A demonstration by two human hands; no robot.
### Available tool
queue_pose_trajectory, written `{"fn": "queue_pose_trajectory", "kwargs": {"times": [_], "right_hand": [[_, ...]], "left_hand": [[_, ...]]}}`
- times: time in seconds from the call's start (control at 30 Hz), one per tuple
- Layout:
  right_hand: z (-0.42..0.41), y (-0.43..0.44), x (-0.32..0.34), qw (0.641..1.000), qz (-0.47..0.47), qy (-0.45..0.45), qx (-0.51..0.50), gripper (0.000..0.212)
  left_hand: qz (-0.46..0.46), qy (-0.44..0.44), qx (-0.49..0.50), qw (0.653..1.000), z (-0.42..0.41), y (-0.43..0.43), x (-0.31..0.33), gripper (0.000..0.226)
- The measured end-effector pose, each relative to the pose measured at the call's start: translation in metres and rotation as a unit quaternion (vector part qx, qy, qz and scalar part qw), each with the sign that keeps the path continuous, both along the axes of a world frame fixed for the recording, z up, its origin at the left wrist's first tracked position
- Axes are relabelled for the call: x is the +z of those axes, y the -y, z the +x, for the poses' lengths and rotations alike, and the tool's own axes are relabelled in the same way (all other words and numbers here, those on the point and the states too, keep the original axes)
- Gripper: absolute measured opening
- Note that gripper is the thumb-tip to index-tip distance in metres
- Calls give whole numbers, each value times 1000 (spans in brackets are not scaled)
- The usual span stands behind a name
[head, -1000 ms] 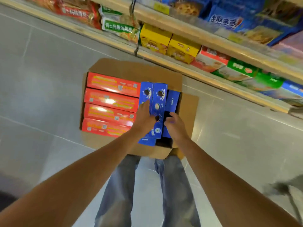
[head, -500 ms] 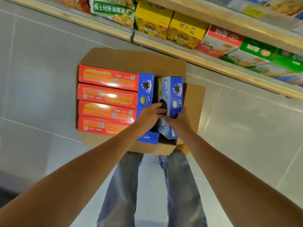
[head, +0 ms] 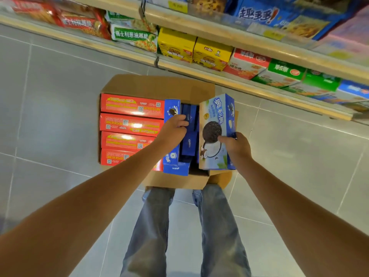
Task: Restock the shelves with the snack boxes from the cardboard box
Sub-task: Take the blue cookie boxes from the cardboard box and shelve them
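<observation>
An open cardboard box (head: 151, 86) stands on the floor by my feet. Its left side holds several red snack boxes (head: 131, 105) on edge; its right side holds blue cookie boxes (head: 172, 108). My right hand (head: 236, 145) grips a pale blue cookie box (head: 216, 124) lifted above the carton's right edge, its front face with a dark cookie picture turned up. My left hand (head: 173, 129) is down among the blue boxes, fingers curled over the top of one; how firmly it holds is unclear.
Low shelves (head: 219, 76) run across the top, stocked with red and green packets (head: 133, 37), yellow boxes (head: 194, 49), and red, green and blue boxes further right. Grey tiled floor (head: 50, 96) surrounds the carton. My jeans-clad legs (head: 185, 226) stand just behind it.
My right hand has pulled the pale blue cookie box up out of the carton and turned its front face upward. My left hand has moved onto another blue box inside.
</observation>
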State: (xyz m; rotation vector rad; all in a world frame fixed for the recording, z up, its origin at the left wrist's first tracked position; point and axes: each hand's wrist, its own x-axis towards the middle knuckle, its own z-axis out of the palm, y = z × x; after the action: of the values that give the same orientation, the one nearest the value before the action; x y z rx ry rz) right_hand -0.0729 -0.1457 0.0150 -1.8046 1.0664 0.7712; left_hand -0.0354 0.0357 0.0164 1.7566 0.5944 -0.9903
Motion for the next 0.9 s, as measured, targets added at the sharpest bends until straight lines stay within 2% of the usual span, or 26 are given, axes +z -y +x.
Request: {"fn": "queue_pose_trajectory", "kwargs": {"times": [0.13, 0.23, 0.3, 0.33, 0.43, 0.47, 0.57, 0.63, 0.7, 0.73, 0.77, 0.8, 0.9], "right_hand": [[13, 10, 47, 999, 39, 18, -9, 31], [28, 13, 95, 996, 68, 50, 32, 20], [41, 13, 135, 991, 83, 75, 74, 11], [47, 12, 153, 988, 93, 84, 90, 8], [67, 9, 213, 977, 117, 108, 142, 14], [72, 8, 234, 974, 116, 116, 158, 17], [88, 0, 309, 965, 111, 142, 191, 26], [97, -7, 362, 955, 108, 164, 222, 31], [105, -12, 406, 942, 103, 187, 259, 38], [108, -15, 430, 934, 94, 197, 282, 42], [112, -17, 458, 927, 87, 205, 302, 45], [116, -19, 480, 922, 82, 210, 315, 49], [127, -23, 541, 907, 83, 246, 331, 55]], "left_hand": [[13, 20, -12, 1000, 13, 4, 44, 51], [-11, 59, -12, 998, 29, 10, 98, 33], [-35, 101, -16, 994, 42, 9, 132, 35], [-39, 113, -16, 993, 49, 8, 150, 39], [6, 171, -58, 984, 70, -4, 201, 74], [14, 184, -82, 979, 77, -10, 219, 79], [35, 254, -148, 955, 98, -25, 283, 76], [35, 286, -176, 941, 113, -39, 328, 89], [-3, 314, -189, 930, 140, -57, 336, 103], [-7, 318, -191, 929, 143, -62, 366, 110], [-11, 321, -193, 927, 140, -65, 413, 109], [-8, 323, -209, 923, 140, -68, 445, 98], [-15, 334, -228, 914, 137, -80, 527, 53]]}}
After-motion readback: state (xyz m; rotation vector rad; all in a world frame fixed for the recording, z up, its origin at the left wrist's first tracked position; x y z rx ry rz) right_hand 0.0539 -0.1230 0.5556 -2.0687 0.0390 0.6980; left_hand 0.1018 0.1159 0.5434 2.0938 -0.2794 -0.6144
